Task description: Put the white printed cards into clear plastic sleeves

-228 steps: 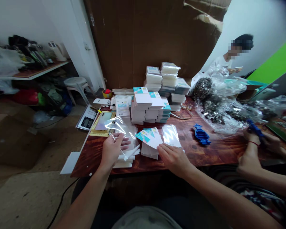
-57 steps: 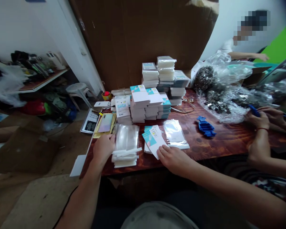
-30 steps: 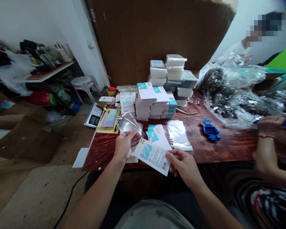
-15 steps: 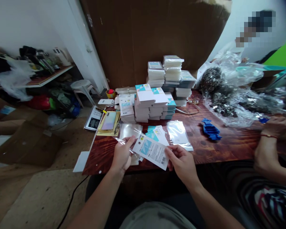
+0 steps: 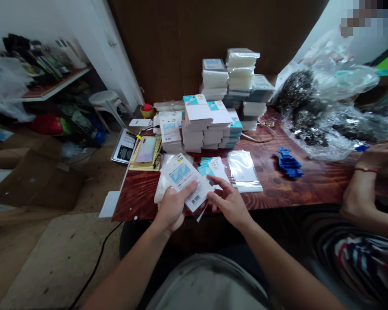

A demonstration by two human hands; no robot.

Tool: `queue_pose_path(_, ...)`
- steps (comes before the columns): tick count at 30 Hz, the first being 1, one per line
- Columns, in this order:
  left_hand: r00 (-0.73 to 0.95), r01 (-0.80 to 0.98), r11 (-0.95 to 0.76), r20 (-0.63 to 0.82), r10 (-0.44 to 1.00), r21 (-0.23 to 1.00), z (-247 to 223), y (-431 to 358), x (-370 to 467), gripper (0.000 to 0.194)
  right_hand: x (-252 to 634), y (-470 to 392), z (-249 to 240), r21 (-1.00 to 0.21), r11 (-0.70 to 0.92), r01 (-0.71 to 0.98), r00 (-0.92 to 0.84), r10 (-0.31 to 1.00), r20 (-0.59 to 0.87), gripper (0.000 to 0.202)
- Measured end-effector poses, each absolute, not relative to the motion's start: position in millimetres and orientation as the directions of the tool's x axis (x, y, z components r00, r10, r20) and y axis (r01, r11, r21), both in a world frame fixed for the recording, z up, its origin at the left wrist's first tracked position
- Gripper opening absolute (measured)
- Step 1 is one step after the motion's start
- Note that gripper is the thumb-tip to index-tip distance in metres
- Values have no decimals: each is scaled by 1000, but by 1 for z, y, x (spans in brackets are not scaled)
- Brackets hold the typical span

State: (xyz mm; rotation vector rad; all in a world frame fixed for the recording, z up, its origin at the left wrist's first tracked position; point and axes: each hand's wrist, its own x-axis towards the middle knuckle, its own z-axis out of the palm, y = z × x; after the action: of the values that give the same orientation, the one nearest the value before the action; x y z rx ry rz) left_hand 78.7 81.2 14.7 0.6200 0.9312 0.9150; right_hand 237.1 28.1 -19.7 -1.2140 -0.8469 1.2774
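Head view. At left, flat on table [image 5: 271,193]: phone [image 5: 145,149]. Next, partly covered: sleeves [image 5: 162,183]. Above these, clamped between thumb and fingers of left hand [image 5: 172,210]: card [image 5: 185,177], seemingly well inside clear wrap [image 5: 200,210]. Just behind, by the look not yet sleeved: loose cards [image 5: 217,165]. At card's right edge, thumb and forefinger parted: right hand [image 5: 231,203]. Cannot tell if pinching. Farther right, apparently filled: packet [image 5: 243,170]. Hard to make out: wrap's mouth. Hidden: right hand's lower fingertips. Cut off by frame: co-worker's hand [image 5: 380,156].

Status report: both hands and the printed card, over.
Left hand gripping printed card. Right hand at its edge, grip unclear. Loose cards lie just beyond.
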Motion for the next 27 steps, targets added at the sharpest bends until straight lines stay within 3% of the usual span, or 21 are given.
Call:
queue_pose_path(3, 290, -266, 530, -458, 840, 805, 13, 81, 78, 37, 231, 28, -18, -986, -128, -103, 227, 963, -148, 32)
queue_pose_path(5, 318, -160, 548, -483, 816, 821, 12, 82, 78, 37, 227, 28, -13, -988, -132, -78, 260, 954, -148, 35)
queue_pose_path(10, 504, 41, 485, -437, 745, 874, 15, 81, 83, 37, 232, 36, 6, -939, -225, -259, 133, 955, -265, 40)
queue_pose_path(13, 426, 220, 295, -364, 828, 930, 16, 91, 79, 46, 260, 42, 6, -930, -237, -281, 280, 906, -316, 44)
queue_pose_path(15, 181, 437, 64, -158, 971, 897, 12, 109, 67, 46, 293, 47, -4, -961, -211, -179, 487, 830, -272, 47)
queue_pose_path(17, -3, 699, -59, 85, 996, 713, 4, 132, 47, 44, 330, 50, -21, -965, -257, 52, 645, 746, -164, 47)
queue_pose_path(18, -23, 781, -62, 127, 992, 622, -2, 143, 37, 46, 347, 52, -30, -925, -326, 195, 676, 728, -114, 46)
queue_pose_path(20, -39, 843, 0, 60, 997, 538, -15, 162, 19, 51, 369, 53, -47, -721, -453, 525, 704, 707, 68, 44)
queue_pose_path(22, -48, 826, 87, -83, 995, 558, -25, 174, 7, 50, 373, 52, -56, -510, -437, 741, 627, 722, 293, 40)
queue_pose_path(24, -45, 768, 161, -198, 979, 620, -29, 181, 1, 45, 362, 49, -53, -451, -227, 863, 428, 803, 415, 33)
queue_pose_path(27, -1, 688, 204, -281, 960, 696, -21, 187, -2, 35, 335, 45, -35, -391, 254, 885, -129, 939, 317, 34)
